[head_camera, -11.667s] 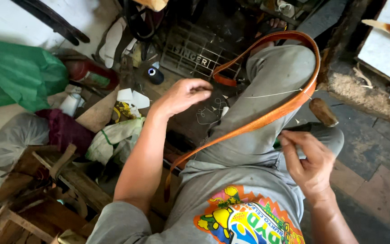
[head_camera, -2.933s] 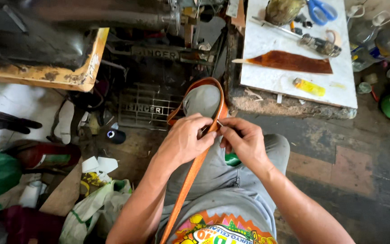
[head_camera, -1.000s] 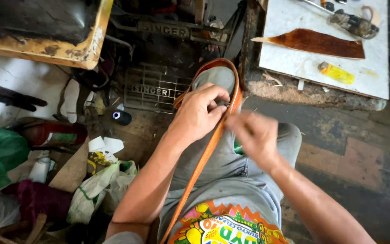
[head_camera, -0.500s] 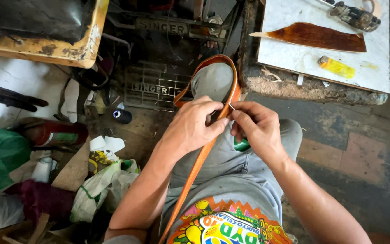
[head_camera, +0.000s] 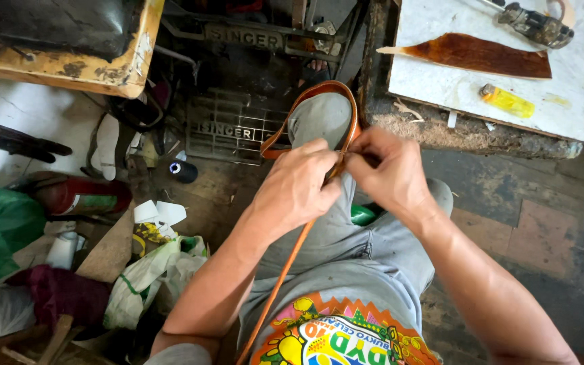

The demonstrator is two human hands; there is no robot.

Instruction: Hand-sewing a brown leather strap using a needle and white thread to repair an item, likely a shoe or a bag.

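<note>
An orange-brown leather strap loops around my raised knee and runs down along my thigh toward my shirt. My left hand grips the strap just below the knee. My right hand pinches the same spot from the right, fingertips meeting the left hand's. Whatever small thing sits between my fingers is hidden.
A white slab at the upper right carries a dark brown leather piece, a yellow lighter and a metal tool. A black treadle grille, a thread spool, a red cylinder and bags crowd the left floor.
My hands have closed together on the strap at the knee. Half a second ago the right hand was pulled slightly further to the right; earlier the strap was stretched wide.
</note>
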